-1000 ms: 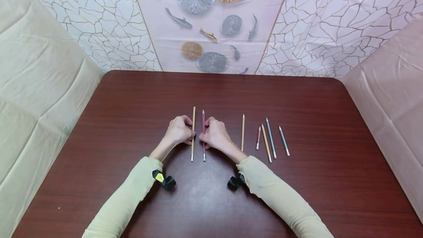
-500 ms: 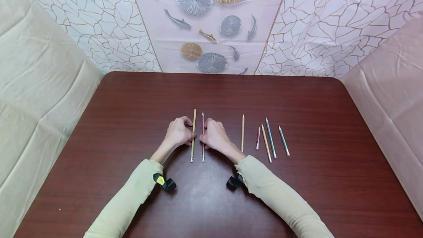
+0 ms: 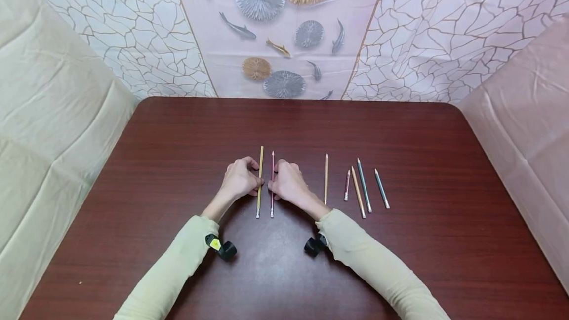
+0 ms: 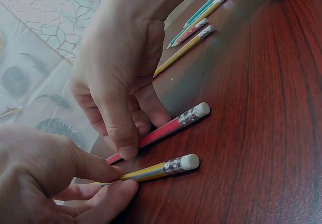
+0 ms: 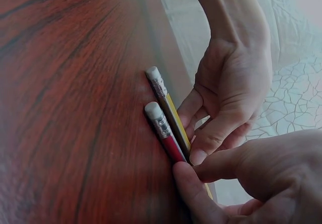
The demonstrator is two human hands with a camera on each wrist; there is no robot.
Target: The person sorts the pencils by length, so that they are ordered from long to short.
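My left hand (image 3: pixel 240 177) pinches a yellow pencil (image 3: pixel 260 162) between thumb and fingers on the table. Its white eraser (image 4: pixel 189 161) points toward me, and its far end looks flat in the head view. Just to the right, my right hand (image 3: pixel 290 180) pinches a red pencil (image 3: pixel 272 162) with a pointed far end and a white eraser (image 5: pixel 153 109). Both pencils lie almost parallel, a narrow gap between them, with their eraser ends nearly level. The fingers partly cover the middle of each pencil.
Right of my right hand lie a yellow pencil (image 3: pixel 326 177), a short red pencil (image 3: pixel 347 185), another yellow pencil (image 3: pixel 357 191) and two teal pencils, one longer (image 3: pixel 364 185) and one shorter (image 3: pixel 382 189). Patterned sheeting (image 3: pixel 284 28) stands behind the dark wooden table (image 3: pixel 284 122).
Both held pencils have slid slightly toward me. The red pencil's eraser end has shifted a little left, closer to the yellow one. The pencils on the right lie as before.
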